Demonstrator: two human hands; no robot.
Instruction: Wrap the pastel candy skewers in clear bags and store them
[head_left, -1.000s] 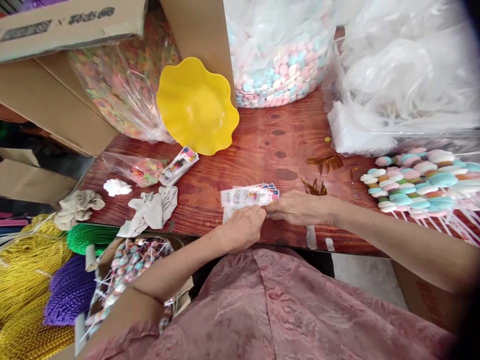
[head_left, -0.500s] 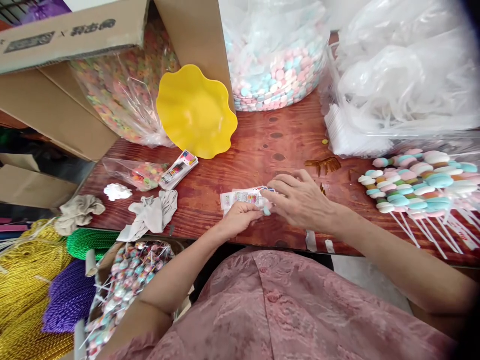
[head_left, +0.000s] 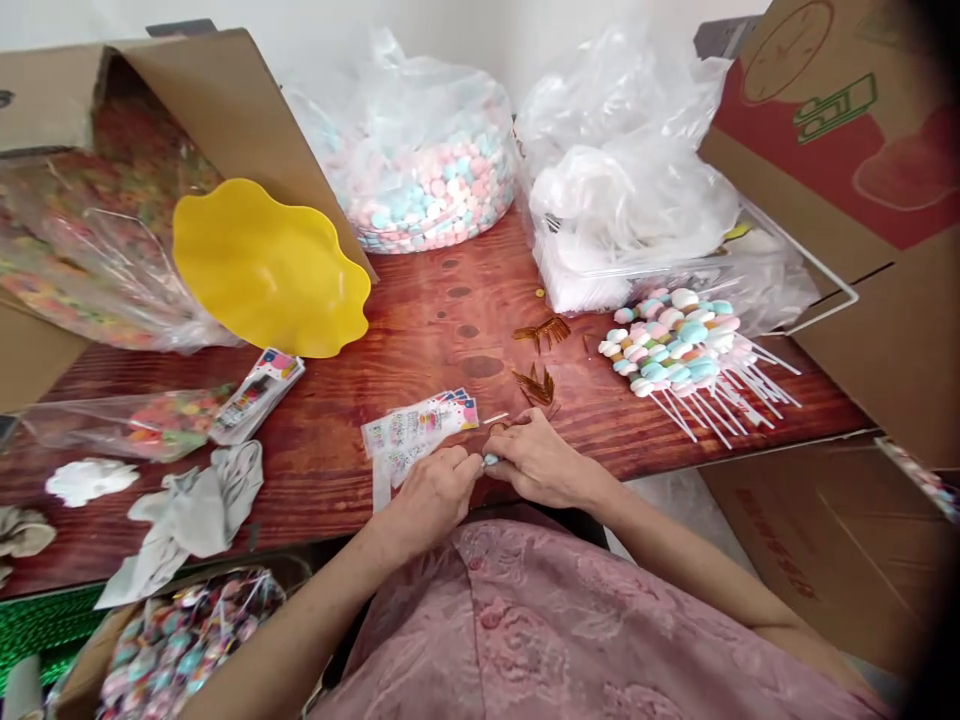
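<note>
My left hand (head_left: 442,485) and my right hand (head_left: 536,460) meet at the front edge of the table, fingers closed in a pinch. Between their fingertips shows a small pale blue marshmallow (head_left: 490,460), mostly covered by the fingers. A short white stick (head_left: 496,418) sticks out just above; whether it joins the marshmallow is unclear. Fanned printed packets (head_left: 420,430) lie beyond my left hand. Gold twist ties (head_left: 535,384) are spread past my right hand. Farther right rests a pile of marshmallow skewers (head_left: 675,340) on white sticks.
A yellow scalloped bowl (head_left: 274,275) leans against an open carton of bagged candy at left. Behind stand a big bag of marshmallows (head_left: 442,190) and a clear tray with plastic bags (head_left: 622,200). Grey cloth (head_left: 199,510) lies front left; a box of wrapped skewers (head_left: 180,650) sits below.
The view has swung to the right. My hands have left the printed packets and come together at the table's near edge. The pale blue marshmallow is now between both hands.
</note>
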